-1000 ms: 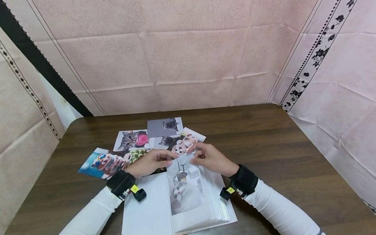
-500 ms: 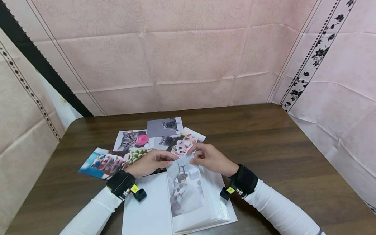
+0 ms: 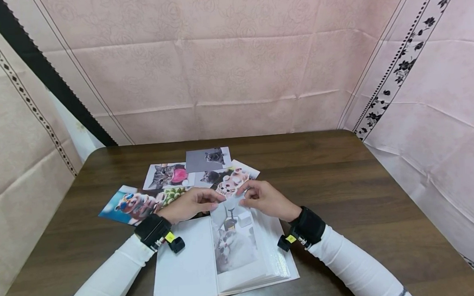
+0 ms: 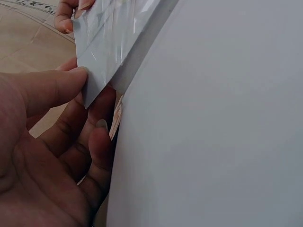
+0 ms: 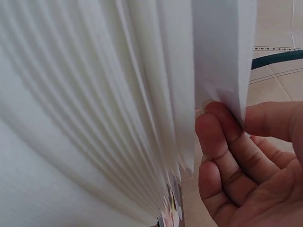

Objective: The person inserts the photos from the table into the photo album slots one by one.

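Observation:
An open photo album (image 3: 183, 269) lies on the table, its white inner cover to the left and clear-pocket pages (image 3: 273, 250) to the right. Within the top pocket is a pale photo (image 3: 235, 245) of a white-and-grey animal and a glass. My left hand (image 3: 192, 203) pinches the photo's upper left corner between thumb and fingers; the left wrist view shows that corner (image 4: 97, 78) beside glossy plastic. At the upper right corner, my right hand (image 3: 269, 201) pinches too, thumb against index finger; in the right wrist view the sheet's white back (image 5: 220, 56) shows. How far the pocket covers the corners is unclear.
Loose photos lie behind the album: a grey cat print (image 3: 199, 160), a tabby with a pink shape (image 3: 167, 176), a pink animal print (image 3: 232, 182) and a blue-edged one (image 3: 128, 204), some overlapping. The brown table (image 3: 346, 195) meets pink cloth walls (image 3: 232, 76).
Over the last second the photo's lower edge has shifted very slightly down the page. Both hands keep their pinch at its top corners, nearly still.

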